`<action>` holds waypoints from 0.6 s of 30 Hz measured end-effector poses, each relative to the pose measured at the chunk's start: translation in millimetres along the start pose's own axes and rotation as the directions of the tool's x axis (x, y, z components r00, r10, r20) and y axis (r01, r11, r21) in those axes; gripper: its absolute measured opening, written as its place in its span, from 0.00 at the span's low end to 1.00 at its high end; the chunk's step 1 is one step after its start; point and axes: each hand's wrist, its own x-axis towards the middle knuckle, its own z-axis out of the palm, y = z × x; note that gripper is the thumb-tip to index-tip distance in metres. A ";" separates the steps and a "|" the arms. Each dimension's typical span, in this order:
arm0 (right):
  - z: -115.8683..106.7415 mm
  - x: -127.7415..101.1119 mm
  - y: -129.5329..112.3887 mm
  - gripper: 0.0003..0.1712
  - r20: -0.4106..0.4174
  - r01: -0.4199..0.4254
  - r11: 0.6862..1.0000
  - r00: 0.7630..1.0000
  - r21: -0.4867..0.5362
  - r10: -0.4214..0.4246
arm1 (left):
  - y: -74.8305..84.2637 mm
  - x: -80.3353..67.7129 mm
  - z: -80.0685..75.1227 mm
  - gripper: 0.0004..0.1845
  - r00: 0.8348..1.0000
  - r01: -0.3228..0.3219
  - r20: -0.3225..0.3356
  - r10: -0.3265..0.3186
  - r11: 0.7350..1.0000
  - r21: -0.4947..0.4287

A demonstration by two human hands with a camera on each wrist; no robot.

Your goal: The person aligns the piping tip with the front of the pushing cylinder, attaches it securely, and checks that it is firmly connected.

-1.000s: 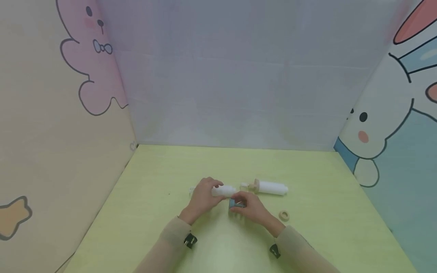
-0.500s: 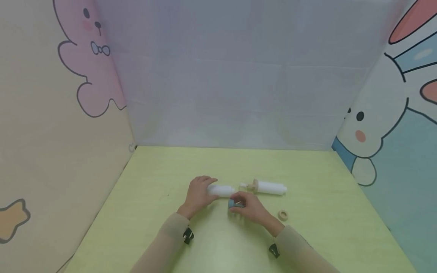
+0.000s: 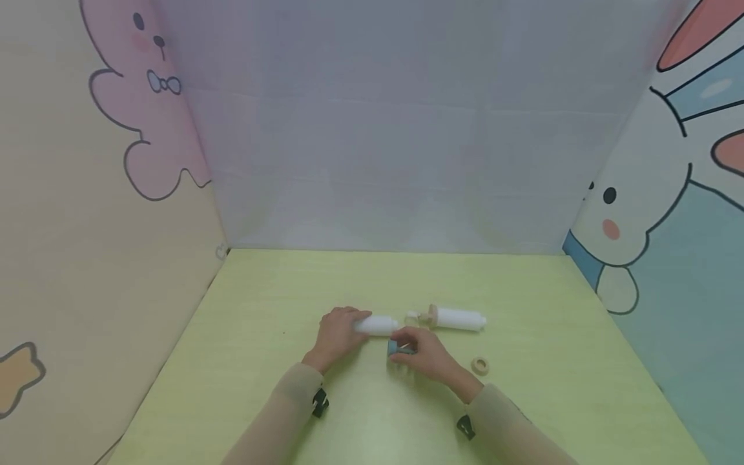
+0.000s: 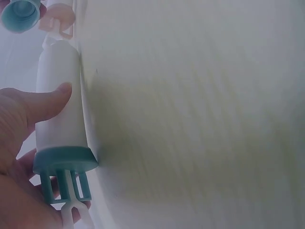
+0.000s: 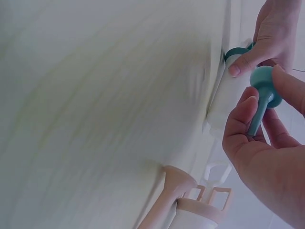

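Observation:
My left hand (image 3: 336, 334) holds a white plastic cylinder (image 3: 376, 325) that lies on the table. In the left wrist view my thumb rests along its side, with the other fingers behind it. A teal collar (image 4: 66, 161) with open slots rings one end, and a white forked stem (image 4: 74, 210) runs out of it. Between thumb and fingertips my right hand (image 3: 427, 354) pinches a teal piece (image 5: 262, 78) with a rounded end and a thin stem. The left wrist view shows its wide end as a hollow cup (image 4: 21, 16). It stands just to the right of the cylinder, apart from it.
A second white cylinder (image 3: 459, 318) with a pinkish collar (image 5: 198, 206) lies on the yellow-green table (image 3: 372, 413), beyond my right hand. Nearer me is a pinkish trumpet-shaped piece (image 5: 178, 179). Fabric walls with cartoon animals (image 3: 622, 226) enclose the table's sides.
My left hand has slid left along the white cylinder, now covering its collar end and baring more of the body. My right hand keeps the teal piece in nearly the same spot.

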 end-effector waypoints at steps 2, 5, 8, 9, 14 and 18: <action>-0.4 0.2 -0.7 0.21 0.003 -0.003 1.000 1.000 0.002 0.003 | -0.6 -0.6 -0.4 0.23 1.000 -0.011 -0.011 0.011 1.000 -0.004; -1.1 0.2 -2.1 0.21 0.007 -0.006 1.000 1.000 0.002 0.006 | -1.4 -1.2 -0.5 0.24 0.999 -0.030 -0.026 0.030 0.999 -0.013; -1.3 0.1 -2.4 0.21 0.006 -0.006 1.000 1.000 -0.005 0.006 | -2.0 -1.1 -0.3 0.24 0.998 -0.045 -0.035 0.044 0.999 -0.025; -1.3 0.1 -2.1 0.21 0.006 -0.007 1.000 1.000 -0.007 0.007 | -2.1 -1.2 -0.4 0.24 0.998 -0.050 -0.039 0.049 0.998 -0.030; -0.1 -0.1 0.9 0.22 0.012 -0.015 1.000 1.000 -0.009 0.015 | -2.3 -2.5 -1.4 0.23 0.997 -0.062 -0.042 0.061 0.998 -0.025; 0.8 -0.5 1.6 0.21 0.009 -0.026 1.000 1.000 -0.003 0.026 | -2.6 -3.4 -1.0 0.23 0.997 -0.066 -0.046 0.065 0.998 -0.015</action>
